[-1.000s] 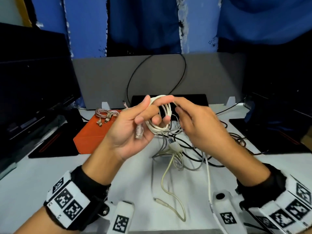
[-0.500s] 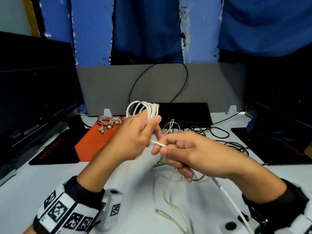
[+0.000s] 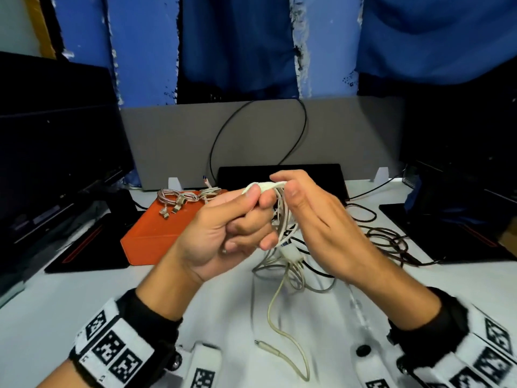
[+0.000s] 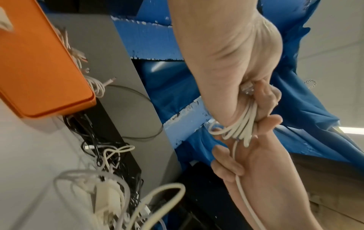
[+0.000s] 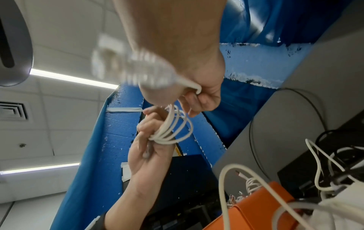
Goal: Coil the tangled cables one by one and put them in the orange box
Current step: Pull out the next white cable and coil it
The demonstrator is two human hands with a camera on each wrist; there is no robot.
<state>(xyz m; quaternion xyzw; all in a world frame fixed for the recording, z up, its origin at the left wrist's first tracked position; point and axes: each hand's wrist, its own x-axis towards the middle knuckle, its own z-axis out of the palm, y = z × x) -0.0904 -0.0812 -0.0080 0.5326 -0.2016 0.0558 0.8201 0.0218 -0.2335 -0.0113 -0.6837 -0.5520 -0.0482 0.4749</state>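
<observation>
Above the table my left hand (image 3: 256, 210) grips a coil of white cable (image 3: 281, 219), with its fingers curled round the loops. My right hand (image 3: 282, 186) pinches the same cable at the top of the coil, right against the left thumb. In the left wrist view the white cable coil (image 4: 241, 127) sits in the fist and one strand runs down across the right palm. In the right wrist view the loops of the white cable (image 5: 173, 129) hang from the left hand (image 5: 151, 140). The orange box (image 3: 156, 233) lies to the left with a coiled braided cable (image 3: 174, 196) on it.
A tangle of white and grey cables (image 3: 291, 273) lies on the white table under my hands, with dark cables (image 3: 386, 242) to the right. A loose beige cable end (image 3: 279, 331) trails toward me. Black monitors stand left and right, a grey partition (image 3: 251, 141) behind.
My right hand has risen from in front of the coil, where it pulled a strand, to the coil's top. My left hand has turned with the coil.
</observation>
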